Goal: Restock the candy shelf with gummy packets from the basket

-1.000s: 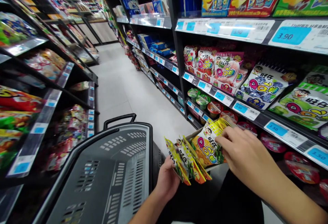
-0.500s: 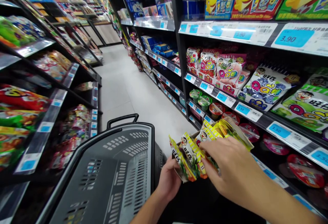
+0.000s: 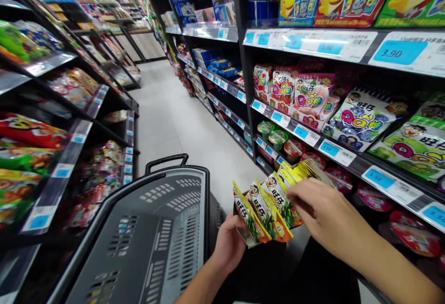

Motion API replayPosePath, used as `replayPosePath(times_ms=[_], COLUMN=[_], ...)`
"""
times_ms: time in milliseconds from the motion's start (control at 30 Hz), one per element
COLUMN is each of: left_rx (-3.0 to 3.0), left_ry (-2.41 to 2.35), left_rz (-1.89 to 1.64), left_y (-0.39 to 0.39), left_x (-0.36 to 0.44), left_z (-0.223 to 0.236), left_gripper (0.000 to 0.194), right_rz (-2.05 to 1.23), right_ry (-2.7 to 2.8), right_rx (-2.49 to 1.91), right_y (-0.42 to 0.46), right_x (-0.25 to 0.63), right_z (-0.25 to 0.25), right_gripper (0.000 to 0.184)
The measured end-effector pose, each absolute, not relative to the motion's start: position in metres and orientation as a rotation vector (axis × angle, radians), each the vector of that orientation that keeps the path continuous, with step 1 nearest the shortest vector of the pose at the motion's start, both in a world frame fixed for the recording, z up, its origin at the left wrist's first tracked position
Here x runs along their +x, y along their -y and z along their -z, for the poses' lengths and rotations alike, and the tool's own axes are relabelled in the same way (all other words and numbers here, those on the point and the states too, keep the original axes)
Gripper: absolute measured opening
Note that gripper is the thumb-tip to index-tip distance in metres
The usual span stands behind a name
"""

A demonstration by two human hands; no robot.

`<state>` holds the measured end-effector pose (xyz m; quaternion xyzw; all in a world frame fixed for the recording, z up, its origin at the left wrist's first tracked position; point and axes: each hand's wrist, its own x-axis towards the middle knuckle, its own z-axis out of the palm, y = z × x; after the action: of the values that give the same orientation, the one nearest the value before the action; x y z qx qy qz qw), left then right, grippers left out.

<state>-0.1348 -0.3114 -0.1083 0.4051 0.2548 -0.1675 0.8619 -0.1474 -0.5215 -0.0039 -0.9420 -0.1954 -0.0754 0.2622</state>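
My left hand grips from below a small open box packed with several yellow QQ candy bags standing on edge. My right hand reaches over the box from the right, its fingers pinched on the bags at the far end of the row. The box is held low in front of me, just right of a grey shopping basket.
The basket's black handle stands up at its far end. Dark shelves of pink, purple and green candy bags and cups with blue price tags run along the right. Snack shelves line the left. A pale floor aisle runs ahead.
My right hand has shifted along the row of bags in the box, first toward the near end, then back toward the far end. The bags now lean apart more. My left hand stays under the box.
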Motion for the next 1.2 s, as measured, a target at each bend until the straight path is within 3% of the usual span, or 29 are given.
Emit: replayPosePath(times_ms=[167,300,767,933,1200], left_rx=[0.863,0.856,0.866,0.888,0.839], left_ry=[-0.496,-0.507,-0.513,-0.494,-0.456], left_rz=[0.367,0.373,0.378,0.386,0.434], left_y=[0.311,0.311,0.313,0.314,0.307], left_x=[-0.135,-0.136,-0.138,-0.14,-0.141], left_z=[0.109,0.109,0.107,0.107,0.11], left_gripper=[0.028,0.031,0.036,0.045,0.056], right_rz=[0.209,0.269,0.224,0.336,0.609], right_ry=[0.647,0.551,0.577,0.512,0.485], right_rx=[-2.573,-2.545,-2.605,-2.496,-2.614], right_y=[0.513,0.502,0.5,0.484,0.49], right_x=[-0.151,-0.154,-0.155,-0.16,-0.166], right_z=[0.005,0.002,0.002,-0.001,0.015], right_gripper=[0.032,0.021,0.04,0.014,0.024])
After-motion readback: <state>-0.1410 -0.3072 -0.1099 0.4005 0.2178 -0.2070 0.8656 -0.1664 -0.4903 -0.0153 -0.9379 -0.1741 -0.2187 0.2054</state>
